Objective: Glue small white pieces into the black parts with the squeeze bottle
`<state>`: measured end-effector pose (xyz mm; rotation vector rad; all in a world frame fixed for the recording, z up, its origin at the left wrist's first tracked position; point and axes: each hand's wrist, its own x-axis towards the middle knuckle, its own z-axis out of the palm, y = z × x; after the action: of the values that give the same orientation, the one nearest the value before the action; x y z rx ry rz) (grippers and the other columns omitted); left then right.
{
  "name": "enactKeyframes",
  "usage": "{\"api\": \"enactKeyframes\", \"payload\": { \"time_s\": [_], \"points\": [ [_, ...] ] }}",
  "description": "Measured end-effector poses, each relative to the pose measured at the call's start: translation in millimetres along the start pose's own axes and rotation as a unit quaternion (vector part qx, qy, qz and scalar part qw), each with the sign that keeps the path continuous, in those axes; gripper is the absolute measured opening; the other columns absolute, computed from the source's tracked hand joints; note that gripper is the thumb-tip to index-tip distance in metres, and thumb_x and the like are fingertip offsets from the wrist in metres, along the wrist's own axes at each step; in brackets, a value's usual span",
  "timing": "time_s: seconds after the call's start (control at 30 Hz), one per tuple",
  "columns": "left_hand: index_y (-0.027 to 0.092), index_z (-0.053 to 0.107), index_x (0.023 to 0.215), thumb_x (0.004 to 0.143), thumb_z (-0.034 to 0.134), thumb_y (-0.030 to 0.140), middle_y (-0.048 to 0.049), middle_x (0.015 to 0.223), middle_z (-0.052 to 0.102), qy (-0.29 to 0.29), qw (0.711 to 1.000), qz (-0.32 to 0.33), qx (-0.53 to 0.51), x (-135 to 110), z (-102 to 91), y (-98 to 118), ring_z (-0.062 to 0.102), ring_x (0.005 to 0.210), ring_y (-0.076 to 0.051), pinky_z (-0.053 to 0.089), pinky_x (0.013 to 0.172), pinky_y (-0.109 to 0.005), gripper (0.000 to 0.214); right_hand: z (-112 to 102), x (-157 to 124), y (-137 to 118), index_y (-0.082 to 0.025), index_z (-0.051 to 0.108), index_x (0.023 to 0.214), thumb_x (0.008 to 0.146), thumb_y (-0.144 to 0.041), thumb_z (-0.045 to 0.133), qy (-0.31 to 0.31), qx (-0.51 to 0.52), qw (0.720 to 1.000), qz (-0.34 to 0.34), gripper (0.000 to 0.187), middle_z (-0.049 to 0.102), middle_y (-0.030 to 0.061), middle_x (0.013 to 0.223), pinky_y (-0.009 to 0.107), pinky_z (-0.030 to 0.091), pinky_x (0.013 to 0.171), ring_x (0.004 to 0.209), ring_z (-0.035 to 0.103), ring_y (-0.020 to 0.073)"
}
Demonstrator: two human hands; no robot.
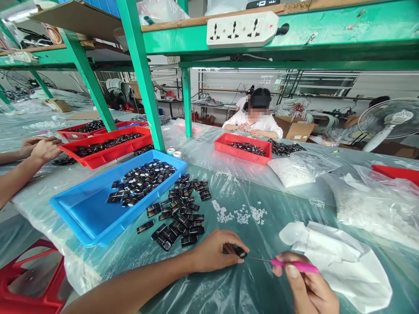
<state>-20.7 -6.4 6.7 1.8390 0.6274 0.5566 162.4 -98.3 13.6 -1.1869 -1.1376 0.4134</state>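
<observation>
While left hand (218, 250) pinches a black plastic part (241, 252), right hand (306, 285), grip closed, holds a pink-handled pick (299, 265); likely step: tip work, next needing steady alignment.

Bright, diffuse light leaves streaky white glare on the clear-plastic-covered green counter (281, 204), with shadow beneath the green metal overhead shelf (327, 32). The slim, pink-handled metal tool (306, 266) looks sharp; distant metal-framed shelves (218, 89) soften. Wide-angle distortion stretches the edges. Pixelation masks part of a white-clothed person (270, 124).
</observation>
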Motion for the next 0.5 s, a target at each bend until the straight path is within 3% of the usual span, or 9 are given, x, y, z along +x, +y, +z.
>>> {"api": "enactKeyframes", "payload": {
  "time_s": [0.13, 0.33, 0.5],
  "points": [
    [0.02, 0.068, 0.106, 0.081, 0.062, 0.035, -0.0093, 0.101, 0.063, -0.005, 1.0, 0.01, 0.009, -0.4, -0.9, 2.1, 0.063, 0.083, -0.017, 0.053, 0.072, -0.024, 0.03, 0.3, 2.4, 2.5, -0.022, 0.064, 0.07, 0.083, -0.031, 0.056, -0.058, -0.022, 0.997, -0.054, 0.018, 0.064, 0.0021, 0.068, 0.022, 0.051, 0.058, 0.061, 0.063, 0.0143],
    [0.02, 0.068, 0.107, 0.081, 0.061, 0.037, -0.0095, 0.101, 0.063, -0.007, 1.0, 0.007, 0.006, -0.6, -0.3, 2.2, 0.063, 0.084, -0.018, 0.053, 0.073, -0.025, 0.032, 3.2, 0.1, 1.7, -0.021, 0.061, 0.065, 0.081, -0.036, 0.058, -0.033, -0.023, 0.999, -0.002, 0.022, 0.064, 0.003, 0.071, 0.023, 0.05, 0.058, 0.06, 0.062, 0.0143],
    [0.02, 0.068, 0.106, 0.08, 0.062, 0.035, -0.0093, 0.102, 0.064, -0.007, 1.0, 0.009, 0.008, -1.1, 0.1, 1.3, 0.064, 0.083, -0.017, 0.053, 0.073, -0.025, 0.03, 3.9, -3.0, 2.2, -0.022, 0.063, 0.072, 0.083, -0.032, 0.056, -0.052, -0.056, 0.996, -0.037, 0.016, 0.064, 0.0019, 0.072, 0.022, 0.048, 0.06, 0.064, 0.063, 0.014]
  ]
}}
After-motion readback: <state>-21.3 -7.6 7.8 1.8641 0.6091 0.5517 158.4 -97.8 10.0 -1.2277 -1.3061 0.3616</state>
